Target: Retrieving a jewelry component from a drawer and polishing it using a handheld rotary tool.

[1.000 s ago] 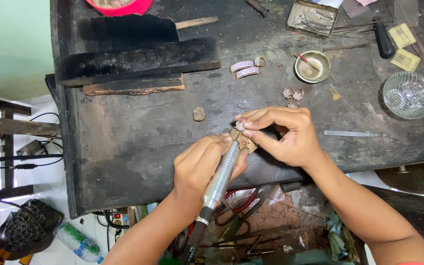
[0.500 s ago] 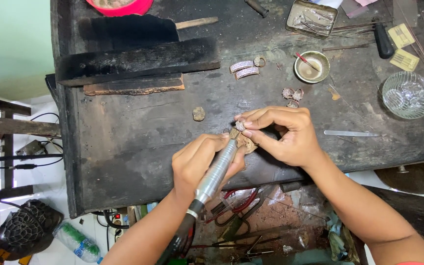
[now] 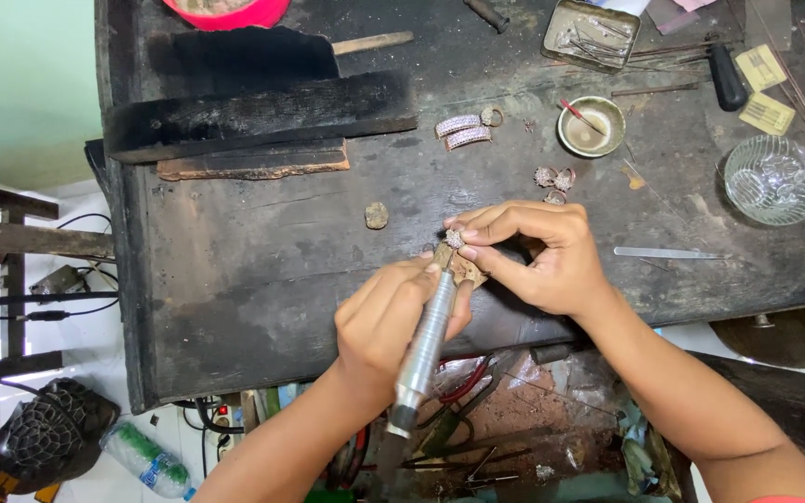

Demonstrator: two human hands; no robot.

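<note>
Where fingers pinch: ornament (image 3: pixel 456 238), half-hidden.

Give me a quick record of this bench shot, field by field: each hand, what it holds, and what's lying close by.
left hand: grips a silver rotary handpiece, tip at the workpiece
right hand: pinches a small sparkly jewellery piece against a wooden peg
surface: dark worn workbench
nearby: two curved silver pieces, small brass bowl, glass dish, flat metal strip
</note>
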